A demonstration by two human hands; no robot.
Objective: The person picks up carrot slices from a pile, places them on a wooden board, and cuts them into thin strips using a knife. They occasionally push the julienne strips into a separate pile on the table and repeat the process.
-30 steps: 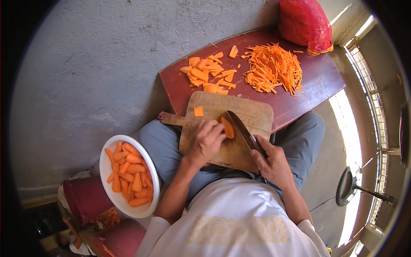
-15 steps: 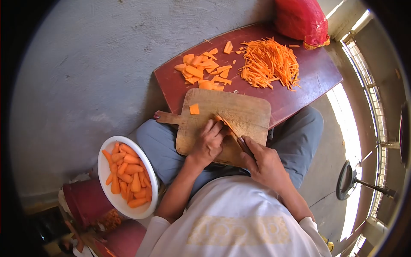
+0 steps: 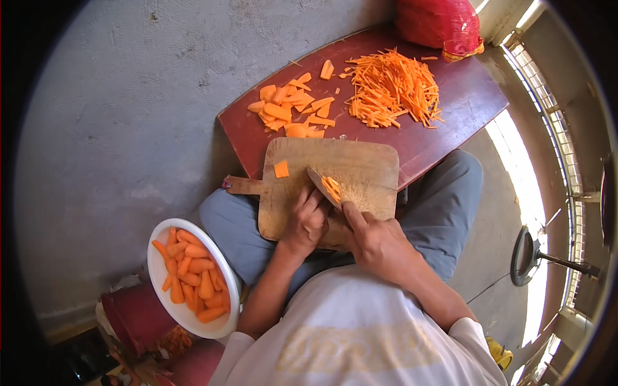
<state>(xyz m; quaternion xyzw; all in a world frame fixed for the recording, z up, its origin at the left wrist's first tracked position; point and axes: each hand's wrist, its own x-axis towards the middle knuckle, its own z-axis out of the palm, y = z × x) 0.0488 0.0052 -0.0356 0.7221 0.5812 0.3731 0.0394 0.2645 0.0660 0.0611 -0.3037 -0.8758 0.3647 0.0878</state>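
A wooden cutting board (image 3: pixel 367 161) rests across my lap, its handle pointing left. My right hand (image 3: pixel 380 248) grips a knife (image 3: pixel 316 179) whose blade slants up to the left above the board. Against the blade's right side lie thin carrot strips (image 3: pixel 331 188). My left hand (image 3: pixel 307 222) is just left of the blade, fingers curled; anything inside them is hidden. One flat carrot slice (image 3: pixel 281 168) sits on the board's upper left.
Beyond the board, a dark red tabletop (image 3: pixel 460 96) carries a pile of carrot slices (image 3: pixel 278 110) and a heap of shredded carrot (image 3: pixel 394 87). A red mesh sack (image 3: pixel 441 26) stands behind. At left, a white basin (image 3: pixel 159 270) holds peeled carrots (image 3: pixel 193 273), beside a dark red bucket (image 3: pixel 132 315).
My right hand and the knife have moved left, and the blade now lies closer to my left fingers. Cut strips show beside the blade. The whole view has shifted slightly.
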